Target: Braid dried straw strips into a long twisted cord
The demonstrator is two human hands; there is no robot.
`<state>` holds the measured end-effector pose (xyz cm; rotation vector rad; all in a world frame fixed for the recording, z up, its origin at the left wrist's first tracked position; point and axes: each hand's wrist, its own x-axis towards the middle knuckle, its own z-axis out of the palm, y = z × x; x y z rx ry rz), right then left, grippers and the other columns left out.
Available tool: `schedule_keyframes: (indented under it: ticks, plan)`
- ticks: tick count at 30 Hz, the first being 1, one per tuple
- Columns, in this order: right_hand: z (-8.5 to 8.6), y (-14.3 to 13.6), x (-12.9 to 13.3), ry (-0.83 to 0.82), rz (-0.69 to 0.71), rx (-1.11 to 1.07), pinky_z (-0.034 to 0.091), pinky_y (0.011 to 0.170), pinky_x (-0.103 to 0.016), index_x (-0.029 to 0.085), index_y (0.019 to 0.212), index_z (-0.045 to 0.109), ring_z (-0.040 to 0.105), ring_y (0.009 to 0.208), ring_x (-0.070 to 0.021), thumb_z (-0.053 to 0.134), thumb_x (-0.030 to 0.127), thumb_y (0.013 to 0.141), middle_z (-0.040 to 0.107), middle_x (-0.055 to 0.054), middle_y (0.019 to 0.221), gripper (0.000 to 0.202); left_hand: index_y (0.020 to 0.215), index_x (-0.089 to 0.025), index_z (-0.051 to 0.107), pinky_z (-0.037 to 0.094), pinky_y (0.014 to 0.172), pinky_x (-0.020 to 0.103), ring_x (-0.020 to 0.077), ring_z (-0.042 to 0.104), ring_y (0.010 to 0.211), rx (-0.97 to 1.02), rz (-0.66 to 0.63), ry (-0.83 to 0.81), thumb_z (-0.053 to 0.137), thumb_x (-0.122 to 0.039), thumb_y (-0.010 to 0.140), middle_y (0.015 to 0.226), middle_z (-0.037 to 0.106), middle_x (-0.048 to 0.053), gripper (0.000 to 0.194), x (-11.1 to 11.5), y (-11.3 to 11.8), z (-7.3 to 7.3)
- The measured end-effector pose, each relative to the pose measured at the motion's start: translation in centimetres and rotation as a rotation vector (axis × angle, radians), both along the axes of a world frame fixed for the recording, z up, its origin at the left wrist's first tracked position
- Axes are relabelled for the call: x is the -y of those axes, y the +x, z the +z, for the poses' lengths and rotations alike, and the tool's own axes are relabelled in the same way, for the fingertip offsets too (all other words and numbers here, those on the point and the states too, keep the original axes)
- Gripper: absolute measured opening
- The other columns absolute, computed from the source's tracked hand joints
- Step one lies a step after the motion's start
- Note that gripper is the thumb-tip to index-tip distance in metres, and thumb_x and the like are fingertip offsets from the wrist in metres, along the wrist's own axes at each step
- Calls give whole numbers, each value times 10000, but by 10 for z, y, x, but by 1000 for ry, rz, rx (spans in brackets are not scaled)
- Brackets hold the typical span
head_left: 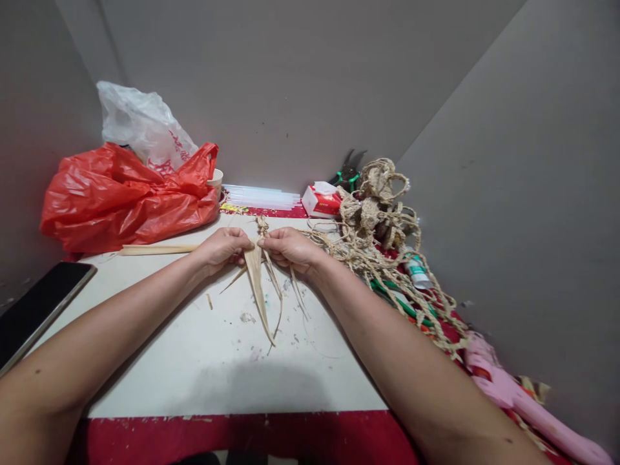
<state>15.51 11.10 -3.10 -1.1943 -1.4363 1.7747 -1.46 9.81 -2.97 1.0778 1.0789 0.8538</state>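
Observation:
My left hand [225, 249] pinches the upper end of a flat, dry husk strip [257, 284], which widens near the fingers and tapers to a point over the white board. Close beside it, my right hand [291, 249] is closed at the base of a short knotted braid [262, 226] of the same straw-coloured fibre. Thin loose strands hang below the right fingers. The fingertips of both hands almost meet, so exactly how the strip joins the braid is hidden.
A red plastic bag [130, 200] and a phone [43, 307] lie at left. Clear plastic sticks [261, 196] and a tissue box [321, 201] stand at the back. Braided cords [378, 219] heap at right, near a pink tool [527, 403]. White board [213, 381] spans the front.

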Motion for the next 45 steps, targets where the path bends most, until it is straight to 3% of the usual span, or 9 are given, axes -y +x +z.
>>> schedule_keyframes:
  ticks: [16,23,27,33,37,39,41,43,45]
  plan:
    - [0,-1,1,46,9,55,100,321,-194,176,554,414,203,308,-37,591,202,764,306,88,352,276,592,-155,519,293,391,207,61,378,359,-107,-77,83,627,-152,655,405,430,-41,126,-1,0,-8]
    - [0,-5,3,104,-63,129,117,316,-195,176,506,396,217,294,-30,609,167,719,313,86,333,302,597,-149,533,285,419,205,50,383,401,-102,-58,206,645,-152,665,464,453,-36,131,11,7,4]
    - [-2,-4,1,94,-107,144,131,311,-199,173,513,415,223,291,-30,629,143,694,332,83,331,282,639,-149,544,379,518,204,61,486,519,-80,-43,398,674,-176,670,594,531,-17,136,19,8,36]
    - [-2,-2,-1,100,-84,184,109,307,-203,169,530,452,224,276,-38,591,153,736,316,82,315,249,829,-170,541,383,609,247,82,549,599,-76,107,516,590,-286,754,651,528,-36,146,56,-26,124]
    - [-1,-1,0,108,-55,182,120,307,-197,168,526,443,234,280,-35,587,151,737,329,80,328,257,1066,-200,558,306,621,271,84,547,592,-408,309,585,518,-322,804,559,400,-70,291,86,-68,162]
    - [-2,0,0,97,-33,136,122,309,-192,172,518,416,231,289,-31,613,168,724,330,80,337,285,1086,-212,575,346,607,270,115,562,596,-615,262,497,558,-412,773,566,457,-64,372,88,-87,159]
    - [-2,1,-1,56,-4,64,119,313,-183,177,521,387,210,301,-24,643,191,707,312,88,347,317,1023,-195,628,407,598,266,148,578,626,-822,82,357,656,-461,678,685,600,-30,437,82,-100,142]
    - [-2,3,-4,-10,25,-12,120,317,-171,181,539,366,184,315,-16,673,212,691,286,102,364,344,987,-203,655,440,647,261,181,608,735,-1016,134,465,707,-430,615,817,662,-6,439,70,-102,119]
    - [-1,6,-6,-76,50,-77,121,323,-158,183,565,357,166,331,-11,694,225,681,270,113,390,359,934,-181,669,448,677,260,191,618,782,-1023,132,565,652,-404,695,880,678,27,328,56,-90,94]
